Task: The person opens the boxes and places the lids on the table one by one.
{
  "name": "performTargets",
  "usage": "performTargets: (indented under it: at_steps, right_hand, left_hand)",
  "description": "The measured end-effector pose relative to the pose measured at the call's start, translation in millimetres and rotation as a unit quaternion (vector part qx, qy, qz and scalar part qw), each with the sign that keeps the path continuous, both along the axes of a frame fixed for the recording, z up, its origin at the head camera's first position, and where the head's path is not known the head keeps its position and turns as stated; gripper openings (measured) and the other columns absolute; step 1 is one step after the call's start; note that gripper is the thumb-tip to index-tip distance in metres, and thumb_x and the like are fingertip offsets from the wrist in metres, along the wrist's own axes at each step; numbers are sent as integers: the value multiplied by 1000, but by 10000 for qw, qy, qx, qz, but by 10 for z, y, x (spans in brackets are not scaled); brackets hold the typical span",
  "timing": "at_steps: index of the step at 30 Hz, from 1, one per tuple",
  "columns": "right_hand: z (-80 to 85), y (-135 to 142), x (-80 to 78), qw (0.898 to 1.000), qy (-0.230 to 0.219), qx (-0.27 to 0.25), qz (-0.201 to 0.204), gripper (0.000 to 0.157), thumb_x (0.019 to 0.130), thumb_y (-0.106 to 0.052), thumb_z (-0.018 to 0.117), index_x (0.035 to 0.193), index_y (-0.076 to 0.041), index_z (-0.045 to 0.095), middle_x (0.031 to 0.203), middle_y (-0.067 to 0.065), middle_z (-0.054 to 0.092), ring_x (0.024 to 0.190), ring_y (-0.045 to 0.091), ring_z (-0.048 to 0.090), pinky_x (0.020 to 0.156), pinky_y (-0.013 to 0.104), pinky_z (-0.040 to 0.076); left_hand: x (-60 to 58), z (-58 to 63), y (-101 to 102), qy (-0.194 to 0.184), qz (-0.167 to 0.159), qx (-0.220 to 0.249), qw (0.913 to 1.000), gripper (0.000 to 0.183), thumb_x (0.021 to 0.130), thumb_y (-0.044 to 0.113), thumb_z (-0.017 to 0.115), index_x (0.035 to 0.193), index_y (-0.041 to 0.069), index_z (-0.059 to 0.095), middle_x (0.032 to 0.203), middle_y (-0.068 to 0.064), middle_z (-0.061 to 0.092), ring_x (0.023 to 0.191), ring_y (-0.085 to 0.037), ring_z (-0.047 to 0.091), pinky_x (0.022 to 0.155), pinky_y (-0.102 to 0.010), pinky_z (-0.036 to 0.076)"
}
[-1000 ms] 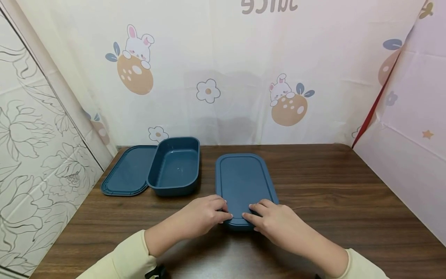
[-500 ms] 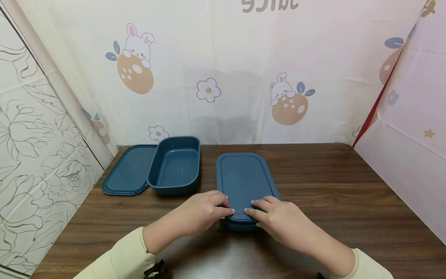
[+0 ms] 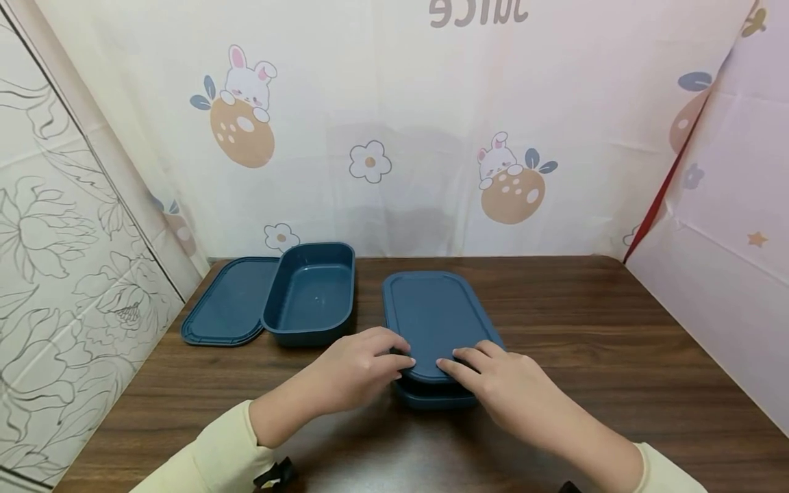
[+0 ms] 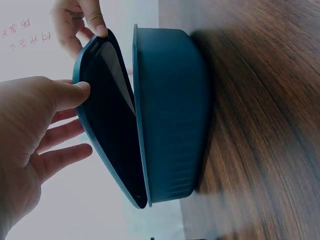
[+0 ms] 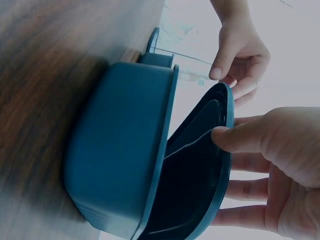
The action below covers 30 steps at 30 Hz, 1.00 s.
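Note:
A blue rectangular lid (image 3: 437,318) lies over a deep blue plastic container (image 3: 434,400) on the wooden table. Its near edge is raised, leaving a dark gap above the container rim, while the far end stays down. My left hand (image 3: 364,366) pinches the near left corner of the lid. At the near right corner, my right hand (image 3: 505,387) holds the edge, the thumb under it in the right wrist view. That view also shows the lid's underside (image 5: 200,150) tilted away from the container wall (image 5: 120,140). What the container holds is hidden.
Left of the lidded container stands a second, uncovered blue container (image 3: 314,294). Another blue lid (image 3: 231,301) lies flat beside it, partly behind its rim. A printed curtain (image 3: 419,137) hangs along the table's back edge.
The near edge of the lid has come up off the container, opening a gap there. Both hands have risen slightly with it and moved a little away from the front.

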State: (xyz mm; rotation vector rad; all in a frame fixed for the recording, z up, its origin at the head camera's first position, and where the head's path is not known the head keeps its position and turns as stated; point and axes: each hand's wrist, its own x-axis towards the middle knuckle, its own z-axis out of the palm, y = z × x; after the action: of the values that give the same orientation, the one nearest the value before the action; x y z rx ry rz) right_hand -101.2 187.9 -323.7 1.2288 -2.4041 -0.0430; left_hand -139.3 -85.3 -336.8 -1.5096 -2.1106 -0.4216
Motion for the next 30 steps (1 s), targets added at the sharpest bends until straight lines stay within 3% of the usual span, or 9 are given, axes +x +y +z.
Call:
performTargets:
  at_steps: [5, 10, 16, 23, 26, 30]
  right_hand:
    - [41, 50, -19, 9991, -21, -407, 71, 57, 71, -4, 84, 123, -19, 67, 107, -1, 67, 92, 17, 62, 42, 20, 42]
    - [55, 123, -33, 9971, -325, -685, 95, 52, 74, -5, 83, 122, -18, 67, 110, -3, 66, 97, 16, 62, 49, 20, 49]
    - [68, 232, -46, 9924, -757, -959, 149, 51, 74, -1, 81, 121, -16, 66, 117, -5, 64, 104, 16, 60, 65, 29, 56]
    - [63, 302, -61, 9887, -821, -1180, 413, 54, 72, 3, 80, 119, -16, 65, 117, -6, 63, 106, 15, 59, 74, 30, 56]
    - [45, 328, -67, 9872, -847, -1264, 480, 54, 72, 4, 80, 119, -16, 64, 118, -7, 62, 106, 14, 58, 77, 29, 54]
    - [22, 366, -71, 9849, -897, -1373, 562, 56, 71, 5, 79, 119, -16, 64, 119, -6, 62, 106, 14, 58, 86, 18, 47]
  left_hand:
    - [-15, -2, -55, 84, 43, 554, 9984, 28, 77, 7, 82, 103, 7, 72, 109, -7, 65, 100, -17, 63, 84, -22, 53]
    - [-17, -16, -110, 76, 82, 906, 9958, 31, 73, 3, 83, 102, 7, 71, 107, -7, 65, 97, -17, 63, 79, -22, 54]
    - [-17, -43, -162, -166, 273, 992, 9946, 27, 74, 2, 82, 98, 7, 71, 103, -6, 65, 96, -16, 61, 80, -22, 53]
    - [-6, -53, -190, -391, 430, 1087, 9924, 22, 75, 3, 82, 93, 9, 71, 100, -4, 65, 93, -16, 61, 81, -24, 53]
    - [-2, -62, -203, -559, 545, 1129, 9905, 19, 77, 4, 81, 92, 9, 72, 100, -3, 65, 93, -15, 61, 80, -24, 52]
    - [-1, -82, -225, -643, 740, 1238, 9875, 18, 76, 4, 82, 91, 9, 72, 98, -2, 64, 89, -14, 61, 77, -25, 53]
